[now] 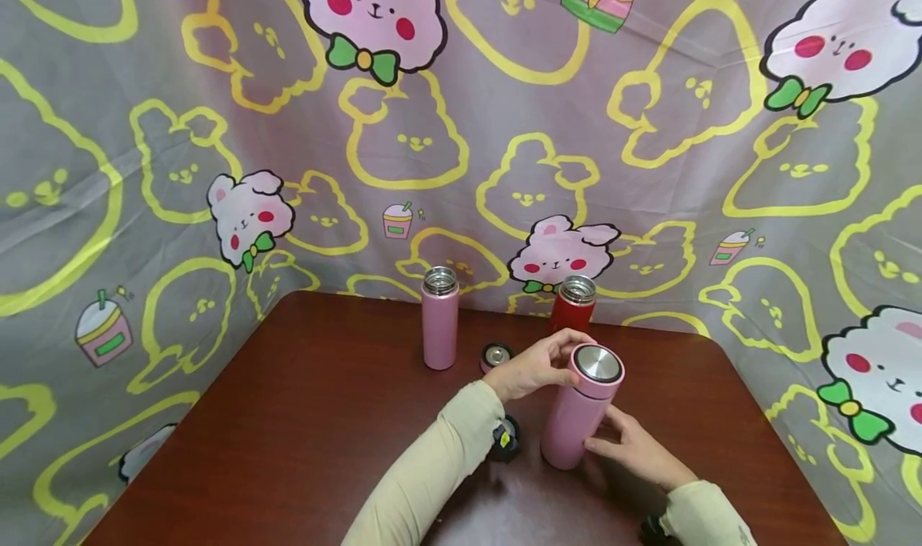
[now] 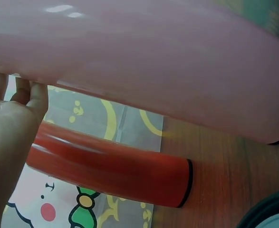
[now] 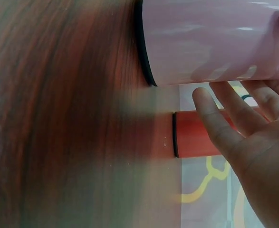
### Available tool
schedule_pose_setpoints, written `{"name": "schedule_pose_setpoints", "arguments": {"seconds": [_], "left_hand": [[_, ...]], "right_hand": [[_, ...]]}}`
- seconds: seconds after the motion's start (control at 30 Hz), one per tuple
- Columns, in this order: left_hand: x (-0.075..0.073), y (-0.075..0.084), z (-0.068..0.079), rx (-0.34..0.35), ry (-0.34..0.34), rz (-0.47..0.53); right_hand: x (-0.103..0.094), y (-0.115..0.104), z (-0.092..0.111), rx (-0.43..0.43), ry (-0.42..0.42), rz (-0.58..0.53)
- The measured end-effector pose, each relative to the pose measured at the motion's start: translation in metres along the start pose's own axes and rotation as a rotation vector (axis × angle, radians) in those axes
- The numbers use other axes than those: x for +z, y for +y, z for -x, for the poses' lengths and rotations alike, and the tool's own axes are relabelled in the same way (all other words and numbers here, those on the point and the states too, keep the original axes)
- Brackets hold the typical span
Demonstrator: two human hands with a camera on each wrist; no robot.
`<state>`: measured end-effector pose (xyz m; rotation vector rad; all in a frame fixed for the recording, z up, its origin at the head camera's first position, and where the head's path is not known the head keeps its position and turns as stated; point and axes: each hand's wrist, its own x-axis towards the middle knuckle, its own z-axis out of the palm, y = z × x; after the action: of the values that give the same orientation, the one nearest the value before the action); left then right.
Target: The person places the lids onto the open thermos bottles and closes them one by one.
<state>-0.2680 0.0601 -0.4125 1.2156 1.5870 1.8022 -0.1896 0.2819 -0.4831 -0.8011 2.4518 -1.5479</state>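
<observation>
A tall pink thermos [image 1: 572,426] with its lid [image 1: 599,363] on stands at the right of the table. My left hand [image 1: 536,367] grips it at the lid from the left, thumb in front and fingers behind. Lower on the body, my right hand [image 1: 637,447] holds it from the right, thumb to the near side. In the right wrist view, several right-hand fingers [image 3: 236,109] reach behind the thermos, their tips partly hidden. A red thermos [image 1: 571,314], lidless with a steel mouth, stands behind it. Whether the held thermos's base touches the table, I cannot tell.
Another pink thermos [image 1: 440,322] stands lidless at the back. A loose lid [image 1: 496,355] lies near it. A dark round object [image 1: 508,434], partly hidden by the left cuff, lies on the brown table [image 1: 310,426]. A patterned curtain [image 1: 432,154] encloses the back and sides.
</observation>
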Motion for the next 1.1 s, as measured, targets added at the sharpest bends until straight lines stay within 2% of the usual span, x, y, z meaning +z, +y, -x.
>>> {"name": "schedule_pose_setpoints", "arguments": {"seconds": [0.3, 0.63, 0.9, 1.1], "left_hand": [[0.0022, -0.0033, 0.0000, 0.005, 0.004, 0.054], [0.0005, -0.0065, -0.0026, 0.004, -0.055, 0.186], [0.0004, -0.0084, -0.0006, 0.011, -0.076, 0.215], [-0.0002, -0.0023, 0.0022, 0.045, -0.098, 0.228]], "right_hand": [[0.0002, -0.0007, 0.0008, 0.026, -0.006, -0.011], [0.0007, -0.0012, -0.0009, 0.029, 0.002, 0.015], [0.0026, -0.0010, -0.0007, 0.037, 0.001, -0.019], [0.0034, -0.0007, -0.0040, 0.001, 0.054, 0.006]]}}
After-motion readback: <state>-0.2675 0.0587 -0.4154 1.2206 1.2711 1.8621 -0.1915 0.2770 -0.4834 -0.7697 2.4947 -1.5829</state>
